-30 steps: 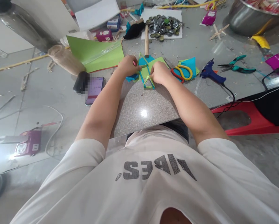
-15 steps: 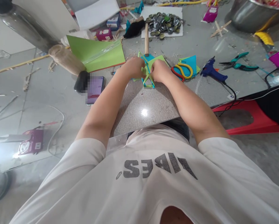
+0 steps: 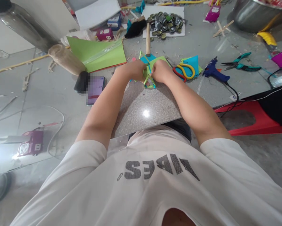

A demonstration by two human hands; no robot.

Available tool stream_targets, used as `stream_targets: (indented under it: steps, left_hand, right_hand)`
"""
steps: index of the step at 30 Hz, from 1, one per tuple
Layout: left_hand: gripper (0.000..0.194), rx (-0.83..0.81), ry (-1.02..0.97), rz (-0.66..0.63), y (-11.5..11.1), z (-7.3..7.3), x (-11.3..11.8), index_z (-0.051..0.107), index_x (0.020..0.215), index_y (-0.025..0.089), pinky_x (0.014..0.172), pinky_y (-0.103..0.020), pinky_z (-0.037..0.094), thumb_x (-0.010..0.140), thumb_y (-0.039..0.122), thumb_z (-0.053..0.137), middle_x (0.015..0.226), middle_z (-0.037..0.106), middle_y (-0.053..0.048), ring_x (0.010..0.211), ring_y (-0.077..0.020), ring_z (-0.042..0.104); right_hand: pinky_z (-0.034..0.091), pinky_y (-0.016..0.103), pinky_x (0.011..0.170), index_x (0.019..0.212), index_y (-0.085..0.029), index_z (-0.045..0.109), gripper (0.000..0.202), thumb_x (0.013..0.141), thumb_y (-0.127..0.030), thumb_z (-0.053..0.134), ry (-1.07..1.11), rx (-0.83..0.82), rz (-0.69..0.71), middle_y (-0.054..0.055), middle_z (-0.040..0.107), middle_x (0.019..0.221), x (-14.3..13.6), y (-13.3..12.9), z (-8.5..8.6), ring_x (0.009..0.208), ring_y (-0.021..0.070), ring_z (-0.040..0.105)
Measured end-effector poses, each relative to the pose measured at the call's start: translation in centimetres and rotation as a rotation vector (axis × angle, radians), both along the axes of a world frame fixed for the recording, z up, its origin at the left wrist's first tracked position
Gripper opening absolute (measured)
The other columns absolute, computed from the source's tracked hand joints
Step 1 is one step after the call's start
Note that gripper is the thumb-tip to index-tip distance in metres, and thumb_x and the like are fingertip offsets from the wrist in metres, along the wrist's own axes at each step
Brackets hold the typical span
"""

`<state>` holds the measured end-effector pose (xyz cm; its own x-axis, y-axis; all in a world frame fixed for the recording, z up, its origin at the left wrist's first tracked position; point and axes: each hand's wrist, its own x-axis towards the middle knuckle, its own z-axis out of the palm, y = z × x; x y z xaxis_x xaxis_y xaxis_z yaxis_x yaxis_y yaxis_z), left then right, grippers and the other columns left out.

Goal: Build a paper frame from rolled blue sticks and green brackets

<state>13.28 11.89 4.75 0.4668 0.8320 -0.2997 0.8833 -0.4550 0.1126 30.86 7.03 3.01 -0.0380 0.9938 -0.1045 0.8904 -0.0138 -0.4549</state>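
Green and blue folded paper strips [image 3: 149, 85] lie crossed between my hands, over the grey board. My left hand [image 3: 139, 69] is closed on the left side of the strips, a fingertip showing near their lower loop. My right hand [image 3: 159, 70] pinches the strips from the right, its fingers curled and partly hidden. Just beyond my hands lie a green paper sheet [image 3: 161, 59] and a blue paper piece [image 3: 148, 59]. The wooden handle of a hammer [image 3: 148, 40] points away behind them. Scissors [image 3: 185, 71] with red and yellow handles rest right of my right hand.
A blue glue gun [image 3: 215, 71] and teal-handled pliers [image 3: 242, 64] lie to the right. Bottle caps [image 3: 165, 23] are heaped at the back, near a metal bowl [image 3: 261, 17]. On the left are a phone [image 3: 96, 91], a bottle [image 3: 67, 59] and green card [image 3: 96, 55].
My left hand has shifted slightly toward me around the strips, and its fingertip now shows by the lower loop. The strips have tilted a little; my right hand stays nearly in place.
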Motion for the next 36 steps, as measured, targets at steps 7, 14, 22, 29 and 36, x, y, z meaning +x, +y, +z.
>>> stream_targets:
  steps: [7, 14, 22, 29, 36]
  left_hand:
    - [0.130, -0.041, -0.037, -0.023, -0.3, 0.6, -0.3, 0.056, 0.194, 0.041, 0.132, -0.053, 0.060, 0.080, 0.078, 0.105, 0.186, 0.063, -0.014, 0.162, -0.0527, 0.070]
    - [0.129, -0.064, -0.016, -0.028, 0.2, -0.1, -0.4, 0.058, 0.193, 0.048, 0.135, -0.051, 0.055, 0.077, 0.085, 0.100, 0.196, 0.048, -0.009, 0.169, -0.0562, 0.066]
    - [0.155, -0.076, -0.054, -0.021, 0.5, -0.7, -0.6, 0.044, 0.203, 0.046, 0.141, -0.057, 0.051, 0.069, 0.106, 0.093, 0.202, 0.044, -0.006, 0.170, -0.0551, 0.060]
    - [0.136, -0.074, -0.021, -0.019, 0.5, -0.5, -0.5, 0.041, 0.203, 0.051, 0.137, -0.057, 0.054, 0.083, 0.086, 0.094, 0.196, 0.050, -0.009, 0.170, -0.0607, 0.063]
    - [0.111, -0.019, -0.036, -0.005, 0.0, -0.6, -0.2, 0.050, 0.201, 0.045, 0.133, -0.050, 0.057, 0.099, 0.073, 0.085, 0.198, 0.048, -0.011, 0.161, -0.0516, 0.073]
  right_hand:
    - [0.064, 0.044, 0.115, 0.112, -0.020, 0.086, 0.004, 0.110, -0.018, 0.083, -0.021, 0.004, -0.021, 0.020, 0.090, 0.131, 0.2, 0.2, -0.3, 0.137, 0.0373, 0.084]
    - [0.061, 0.039, 0.107, 0.105, -0.020, 0.078, 0.010, 0.113, -0.016, 0.082, -0.052, -0.022, -0.016, 0.020, 0.088, 0.132, -0.1, -0.3, 0.3, 0.140, 0.0358, 0.083]
    - [0.061, 0.042, 0.093, 0.118, -0.022, 0.086, 0.010, 0.110, -0.017, 0.089, -0.033, -0.125, 0.090, 0.010, 0.088, 0.102, 3.5, -1.1, 3.5, 0.095, 0.0277, 0.081]
    - [0.055, 0.039, 0.083, 0.119, -0.025, 0.090, 0.034, 0.101, -0.046, 0.108, -0.259, -0.292, 0.304, 0.007, 0.089, 0.101, 4.1, -1.1, 4.0, 0.095, 0.0287, 0.083]
    - [0.050, 0.042, 0.084, 0.115, -0.023, 0.091, 0.019, 0.105, -0.038, 0.100, -0.309, -0.268, 0.300, 0.007, 0.085, 0.099, 3.5, -1.0, 3.6, 0.095, 0.0299, 0.079]
